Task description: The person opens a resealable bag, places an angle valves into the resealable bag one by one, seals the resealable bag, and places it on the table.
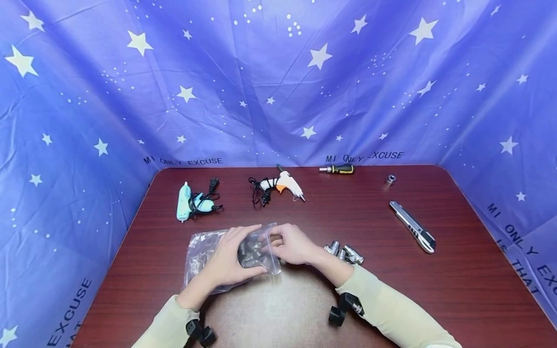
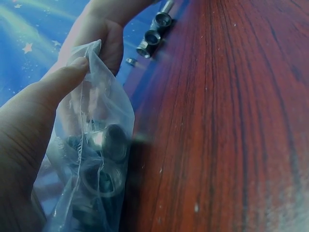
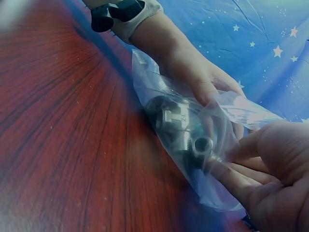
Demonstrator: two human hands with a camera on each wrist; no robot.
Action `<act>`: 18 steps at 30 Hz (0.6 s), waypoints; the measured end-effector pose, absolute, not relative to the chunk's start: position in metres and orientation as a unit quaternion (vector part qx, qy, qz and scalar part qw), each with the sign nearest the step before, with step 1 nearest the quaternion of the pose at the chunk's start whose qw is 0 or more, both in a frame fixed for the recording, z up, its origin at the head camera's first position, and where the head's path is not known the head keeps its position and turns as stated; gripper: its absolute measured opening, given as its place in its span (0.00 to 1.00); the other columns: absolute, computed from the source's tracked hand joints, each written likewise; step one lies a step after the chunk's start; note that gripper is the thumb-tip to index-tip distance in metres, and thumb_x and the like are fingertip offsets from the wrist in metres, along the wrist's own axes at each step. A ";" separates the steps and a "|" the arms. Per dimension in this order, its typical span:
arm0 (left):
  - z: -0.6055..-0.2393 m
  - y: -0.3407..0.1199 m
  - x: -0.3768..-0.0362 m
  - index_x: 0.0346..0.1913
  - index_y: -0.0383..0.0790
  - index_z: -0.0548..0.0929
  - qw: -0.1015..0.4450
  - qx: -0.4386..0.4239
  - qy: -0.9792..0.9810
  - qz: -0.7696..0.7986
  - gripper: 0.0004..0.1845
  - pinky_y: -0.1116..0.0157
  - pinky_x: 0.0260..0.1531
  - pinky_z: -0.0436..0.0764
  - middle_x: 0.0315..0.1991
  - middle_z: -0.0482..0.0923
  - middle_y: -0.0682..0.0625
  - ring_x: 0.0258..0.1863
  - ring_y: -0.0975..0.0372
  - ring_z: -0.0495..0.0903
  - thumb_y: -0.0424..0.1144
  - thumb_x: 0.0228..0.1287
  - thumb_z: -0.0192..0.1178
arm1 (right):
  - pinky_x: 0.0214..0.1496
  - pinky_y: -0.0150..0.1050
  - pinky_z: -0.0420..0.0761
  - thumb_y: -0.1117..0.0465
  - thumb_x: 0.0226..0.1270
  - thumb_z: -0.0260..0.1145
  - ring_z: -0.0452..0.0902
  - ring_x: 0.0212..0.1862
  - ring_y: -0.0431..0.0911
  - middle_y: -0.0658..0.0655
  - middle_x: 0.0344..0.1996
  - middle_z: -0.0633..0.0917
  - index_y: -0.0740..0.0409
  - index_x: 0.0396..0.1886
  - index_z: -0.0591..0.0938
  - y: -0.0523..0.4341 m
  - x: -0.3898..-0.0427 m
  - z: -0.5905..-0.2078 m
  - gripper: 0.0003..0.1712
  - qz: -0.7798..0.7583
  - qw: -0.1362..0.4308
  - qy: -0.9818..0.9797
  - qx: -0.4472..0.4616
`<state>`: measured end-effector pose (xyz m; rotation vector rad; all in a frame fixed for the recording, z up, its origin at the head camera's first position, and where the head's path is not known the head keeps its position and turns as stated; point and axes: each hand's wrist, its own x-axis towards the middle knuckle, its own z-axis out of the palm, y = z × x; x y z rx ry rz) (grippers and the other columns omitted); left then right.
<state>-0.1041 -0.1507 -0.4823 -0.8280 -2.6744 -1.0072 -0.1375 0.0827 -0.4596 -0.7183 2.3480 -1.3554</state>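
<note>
Both hands are engaged on a clear plastic bag [image 1: 226, 256] lying on the tabletop [image 1: 435, 290] near the front edge, just left of centre. The left hand [image 1: 226, 263] lies over the bag with fingers curled round its middle, thumb pressed to the film in the left wrist view. The right hand [image 1: 292, 244] pinches the bag's open end between fingertips and thumb. Inside the bag sit several metal sockets [image 3: 181, 123], bunched toward the mouth; their count cannot be told through the creased film.

Judgement: the step in hand is work at the bag's mouth, with sockets passing in or out (direction cannot be told from these views). The next move calls for the mouth to be held apart by one hand while the other handles a single socket; the film is slack and slippery, so a firm pinch is needed.

Three loose sockets [image 1: 344, 251] lie on the tabletop just right of the right wrist, close enough to be knocked by the forearm. Farther off, and clear of the work: a utility knife [image 1: 412, 227] to the right, a small metal ring [image 1: 390, 179] beyond it, a screwdriver [image 1: 337, 169] at the back edge, a white and orange glue gun [image 1: 283, 185] at back centre, and a pale green glue gun [image 1: 191, 203] at back left, each with its cord. A starred blue cloth [image 1: 278, 82] encloses the area.
</note>
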 end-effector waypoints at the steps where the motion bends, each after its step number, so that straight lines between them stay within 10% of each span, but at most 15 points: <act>1: -0.482 -0.151 -0.104 0.77 0.49 0.73 0.083 -0.277 -0.896 -0.337 0.55 0.44 0.65 0.77 0.65 0.81 0.55 0.62 0.59 0.78 0.62 0.45 0.83 | 0.38 0.30 0.88 0.65 0.70 0.72 0.93 0.36 0.44 0.57 0.43 0.95 0.60 0.52 0.90 0.084 -0.138 -0.459 0.12 -0.478 0.170 0.824 -0.251; 18: -0.482 -0.151 -0.104 0.77 0.53 0.72 0.084 -0.277 -0.894 -0.343 0.55 0.43 0.68 0.76 0.66 0.82 0.55 0.64 0.58 0.79 0.63 0.45 0.83 | 0.47 0.31 0.89 0.66 0.71 0.70 0.91 0.42 0.42 0.56 0.41 0.94 0.61 0.50 0.90 0.151 -0.154 -0.431 0.11 -0.400 0.100 0.870 -0.271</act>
